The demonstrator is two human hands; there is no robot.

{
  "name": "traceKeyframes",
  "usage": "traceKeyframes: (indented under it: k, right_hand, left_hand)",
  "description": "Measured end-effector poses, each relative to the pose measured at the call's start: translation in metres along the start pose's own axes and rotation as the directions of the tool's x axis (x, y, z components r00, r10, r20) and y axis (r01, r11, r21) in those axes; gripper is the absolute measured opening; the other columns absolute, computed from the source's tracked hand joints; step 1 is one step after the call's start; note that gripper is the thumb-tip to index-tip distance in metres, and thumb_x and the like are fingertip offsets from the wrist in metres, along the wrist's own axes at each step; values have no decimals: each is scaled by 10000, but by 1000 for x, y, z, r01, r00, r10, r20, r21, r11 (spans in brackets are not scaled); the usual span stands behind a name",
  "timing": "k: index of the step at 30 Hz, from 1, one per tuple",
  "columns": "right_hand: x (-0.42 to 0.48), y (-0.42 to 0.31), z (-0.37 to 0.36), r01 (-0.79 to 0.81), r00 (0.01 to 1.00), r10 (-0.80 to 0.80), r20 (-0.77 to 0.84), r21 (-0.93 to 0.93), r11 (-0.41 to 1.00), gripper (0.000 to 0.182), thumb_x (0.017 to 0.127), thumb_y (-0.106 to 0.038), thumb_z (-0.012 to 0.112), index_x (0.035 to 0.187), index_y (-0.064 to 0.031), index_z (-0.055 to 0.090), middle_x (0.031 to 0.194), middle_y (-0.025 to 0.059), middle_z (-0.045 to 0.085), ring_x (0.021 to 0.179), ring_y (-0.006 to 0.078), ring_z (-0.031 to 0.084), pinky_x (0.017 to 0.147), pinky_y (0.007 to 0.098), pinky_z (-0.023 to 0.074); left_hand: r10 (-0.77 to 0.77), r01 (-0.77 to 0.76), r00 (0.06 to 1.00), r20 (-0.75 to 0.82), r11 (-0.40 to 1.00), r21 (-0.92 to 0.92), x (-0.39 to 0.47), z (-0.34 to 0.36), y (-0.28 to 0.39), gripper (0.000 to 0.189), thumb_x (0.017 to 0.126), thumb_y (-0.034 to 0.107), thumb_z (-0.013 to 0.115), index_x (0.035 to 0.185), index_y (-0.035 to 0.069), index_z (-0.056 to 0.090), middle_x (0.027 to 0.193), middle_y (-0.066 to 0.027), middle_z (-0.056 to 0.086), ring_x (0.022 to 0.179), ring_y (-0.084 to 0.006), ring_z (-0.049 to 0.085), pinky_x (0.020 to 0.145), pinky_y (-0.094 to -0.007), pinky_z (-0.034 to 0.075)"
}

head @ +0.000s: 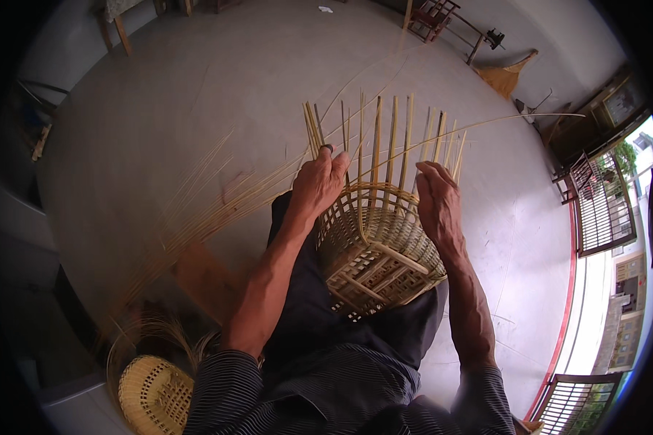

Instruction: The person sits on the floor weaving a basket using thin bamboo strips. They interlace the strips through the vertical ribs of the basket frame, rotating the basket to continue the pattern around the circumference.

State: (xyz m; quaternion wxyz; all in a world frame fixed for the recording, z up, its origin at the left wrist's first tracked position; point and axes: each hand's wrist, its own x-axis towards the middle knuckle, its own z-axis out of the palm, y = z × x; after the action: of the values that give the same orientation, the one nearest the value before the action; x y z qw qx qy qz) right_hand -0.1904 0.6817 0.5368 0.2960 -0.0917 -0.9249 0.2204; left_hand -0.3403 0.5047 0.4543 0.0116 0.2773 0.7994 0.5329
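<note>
A partly woven bamboo basket point(381, 223) lies tilted on my lap, its slatted base towards me and its upright bamboo stakes point(393, 141) pointing away. My left hand point(321, 179) is at the left of the woven edge, fingers curled among the stakes, with a dark band on one finger. At the right side of the basket, my right hand point(439, 201) has its fingers bent together beside the stakes. What either hand's fingertips hold is hidden. A long thin bamboo strip point(495, 120) crosses the stakes and reaches out to the right.
Loose bamboo strips point(212, 217) fan over the floor on my left. A finished-looking woven basket piece point(155, 389) sits by my left elbow. Along the far wall are a wooden chair point(432, 19) and a woven scoop point(503, 76). Barred gates point(604, 206) stand by the doorway on the right.
</note>
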Motion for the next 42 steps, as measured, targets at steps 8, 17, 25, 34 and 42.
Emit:
traceKeyframes:
  k: [8,17,25,34,42]
  right_hand:
    - [-3,13,36,-33,999,33,-8,-3,999,303,965,-95,543,1207,69,621,1154,249,658,1176,432,555,1028,499,425]
    - [-40,-28,-3,-66,998,66,2,78,995,290,951,-64,565,1205,63,626,1034,211,696,1148,380,583,1018,483,414]
    - [-55,-25,-30,-269,963,266,50,250,930,332,971,-118,579,1267,24,627,947,196,677,1035,354,608,938,448,436]
    - [-21,-37,2,-365,931,361,57,188,912,294,1040,-234,510,1116,9,657,609,202,615,598,396,649,575,473,481]
    - [-37,-46,23,-273,930,218,295,159,949,387,1064,-318,428,1202,-5,608,1026,253,693,813,432,693,750,517,533]
  left_hand:
    - [-168,168,985,30,986,1,-25,9,24,507,1059,413,432,830,-29,530,719,-308,585,703,-484,620,623,-561,457]
    - [-55,44,994,96,992,116,-77,-17,59,408,1061,326,506,1188,-55,575,802,-215,705,775,-344,724,672,-410,551]
    - [79,-20,929,362,986,-164,-90,-38,77,523,1088,401,439,1397,-15,505,744,-124,632,642,-272,608,639,-386,478]
    - [-265,450,850,455,816,-364,-73,-37,83,676,1070,565,369,1223,-29,654,1011,-87,699,931,-164,608,864,-319,478]
    - [-436,447,867,244,459,-768,-135,6,69,662,1045,607,394,1106,-7,635,852,-73,656,766,-133,606,689,-271,503]
